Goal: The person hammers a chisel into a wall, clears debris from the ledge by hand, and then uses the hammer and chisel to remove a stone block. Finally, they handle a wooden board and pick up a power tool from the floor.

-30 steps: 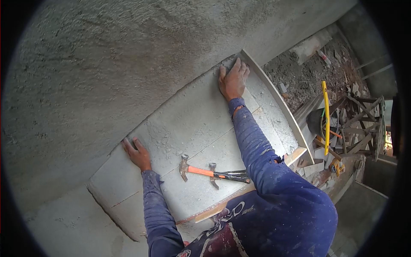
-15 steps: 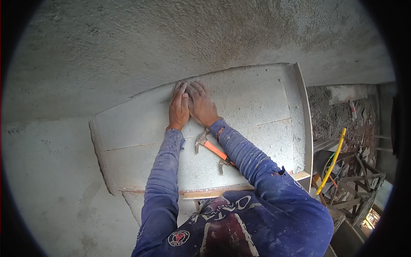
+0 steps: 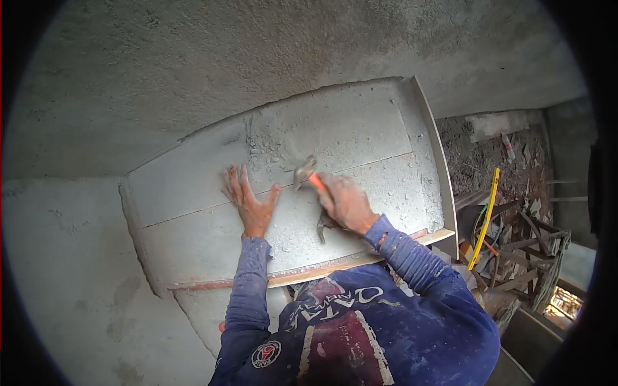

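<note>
While my right hand [image 3: 347,202] is wrapped around the orange handle of a steel-headed claw hammer [image 3: 304,172] near the centre of the head view, my left hand [image 3: 250,202] is spread at nine o'clock with nothing in its grip. The right grip is closed close to the hammer's head, a hold that I judge favours control over a long swing. The left fingers fan toward eleven o'clock over a pale grey, straight-jointed slab [image 3: 187,244], a posture that would suit steadying; from this distance I cannot tell whether the palm touches it. A second, darker steel hammer head [image 3: 323,230] shows between five and six o'clock, within easy reach below the right hand. Loose grey crumbs [image 3: 261,148] lie between ten and eleven, toward the rough grey wall [image 3: 257,71] at twelve. A light wooden strip [image 3: 335,263] at half past five and a thin upright board [image 3: 439,151] between two and three seem set to edge the slab. A long, straight yellow bar [image 3: 486,219] slants at three o'clock, beyond the board.

Blur softens the right fingers and the hammer, so I cannot read each finger's place. The second hammer's handle is hidden from me, the torso covers what lies at six o'clock, and the dark lens rim cuts off the corners.
</note>
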A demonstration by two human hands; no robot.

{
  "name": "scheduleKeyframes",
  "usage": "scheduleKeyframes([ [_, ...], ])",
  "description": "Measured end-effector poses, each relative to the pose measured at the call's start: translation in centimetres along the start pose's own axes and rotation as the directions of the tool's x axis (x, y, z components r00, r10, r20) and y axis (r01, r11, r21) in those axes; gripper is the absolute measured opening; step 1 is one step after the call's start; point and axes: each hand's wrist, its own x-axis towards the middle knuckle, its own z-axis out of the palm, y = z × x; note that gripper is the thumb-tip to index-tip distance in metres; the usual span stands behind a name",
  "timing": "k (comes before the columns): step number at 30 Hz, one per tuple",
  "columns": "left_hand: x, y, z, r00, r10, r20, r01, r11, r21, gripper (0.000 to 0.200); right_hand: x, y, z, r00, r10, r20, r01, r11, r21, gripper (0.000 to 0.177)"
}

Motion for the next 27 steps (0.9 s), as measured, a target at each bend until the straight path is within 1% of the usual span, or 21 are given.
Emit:
scheduleKeyframes([
  [2,-0.2,1.0,0.1,0.999,0.022,0.046,-0.023,0.999,0.027,0.123,0.1,1.3,-1.5,0.978,0.139,-0.154,-0.147,0.988,-0.038,0.037],
  [3,-0.2,1.8,0.3,0.999,0.007,0.031,-0.008,0.999,0.033,0.123,0.3,2.9,-2.0,0.959,0.155,-0.235,-0.182,0.979,-0.095,0.037],
  [4,-0.1,2.8,0.4,0.994,0.010,0.111,-0.016,0.998,0.055,0.130,0.0,4.6,-2.6,0.934,0.169,-0.315,-0.224,0.964,-0.145,0.037],
  [5,0.1,3.5,0.7,0.981,0.016,0.193,-0.030,0.997,0.073,0.136,-0.5,5.9,-3.4,0.921,0.261,-0.290,-0.306,0.944,-0.121,0.039],
  [6,0.7,3.7,1.2,0.984,0.008,0.180,-0.022,0.997,0.075,0.136,-0.6,7.0,-4.0,0.899,0.348,-0.267,-0.386,0.917,-0.104,0.041],
  [7,1.0,3.7,2.0,0.985,0.003,0.173,-0.024,0.993,0.117,0.139,-1.1,7.5,-4.3,0.904,0.337,-0.262,-0.374,0.921,-0.108,0.041],
  [8,1.9,4.5,1.9,0.986,-0.004,0.166,-0.023,0.987,0.160,0.142,-1.8,7.6,-4.4,0.901,0.316,-0.296,-0.391,0.887,-0.246,0.045],
  [9,3.6,4.9,2.1,0.977,-0.069,0.200,0.038,0.987,0.158,0.135,-1.2,7.7,-4.2,0.909,0.275,-0.313,-0.385,0.841,-0.380,0.050],
  [10,4.8,4.5,2.8,0.977,-0.089,0.191,0.058,0.985,0.163,0.135,-0.6,7.3,-3.7,0.918,0.262,-0.299,-0.367,0.849,-0.381,0.050],
  [12,6.3,3.3,4.4,0.994,-0.111,0.016,0.105,0.970,0.220,0.129,0.7,5.1,-2.2,0.955,0.189,-0.229,-0.229,0.961,-0.157,0.072],
  [13,7.0,2.9,4.4,0.993,-0.119,0.018,0.112,0.969,0.221,0.129,1.8,3.7,-1.1,0.978,0.159,-0.135,-0.179,0.972,-0.153,0.083],
  [14,7.8,2.4,4.2,0.998,-0.062,-0.011,0.063,0.987,0.148,0.122,3.3,2.4,0.1,0.991,0.125,-0.042,-0.130,0.981,-0.145,0.095],
  [16,8.7,1.3,4.0,0.998,-0.020,-0.052,0.024,0.997,0.080,0.114,6.1,2.0,3.8,0.999,-0.030,0.027,0.036,0.975,-0.218,0.107],
  [18,9.2,-0.4,3.7,0.996,-0.077,-0.051,0.076,0.997,-0.015,0.095,10.1,0.9,6.1,0.997,-0.075,0.011,0.075,0.975,-0.208,0.109],
  [19,9.2,-1.0,3.5,0.994,-0.098,-0.053,0.098,0.995,0.000,0.095,11.9,0.6,7.2,0.994,-0.105,-0.008,0.101,0.974,-0.204,0.111],
  [21,9.9,-1.8,3.0,0.995,-0.026,-0.100,0.010,0.988,-0.154,0.082,16.1,0.5,9.4,0.994,-0.112,-0.018,0.109,0.986,-0.127,0.107],
  [22,10.5,-2.0,3.1,0.995,0.015,-0.103,-0.032,0.986,-0.166,0.079,17.7,-0.3,10.6,0.992,-0.122,-0.036,0.119,0.991,-0.062,0.103],
  [24,11.7,-2.6,3.1,0.990,0.081,-0.117,-0.094,0.989,-0.115,0.074,18.8,-2.9,10.9,0.996,0.069,0.055,-0.065,0.995,-0.072,0.086],
  [25,12.2,-2.7,3.4,0.988,0.112,-0.109,-0.120,0.990,-0.068,0.072,19.3,-2.2,12.3,0.997,-0.040,0.070,0.054,0.979,-0.198,0.079],
  [26,12.8,-2.5,3.1,0.992,0.115,-0.060,-0.122,0.984,-0.127,0.073,19.7,-1.2,13.6,0.985,-0.146,0.089,0.167,0.932,-0.322,0.071],
  [27,13.5,-2.2,2.8,0.992,0.125,-0.012,-0.125,0.973,-0.196,0.075,20.1,-1.4,13.6,0.972,-0.216,0.095,0.235,0.927,-0.293,0.068],
])
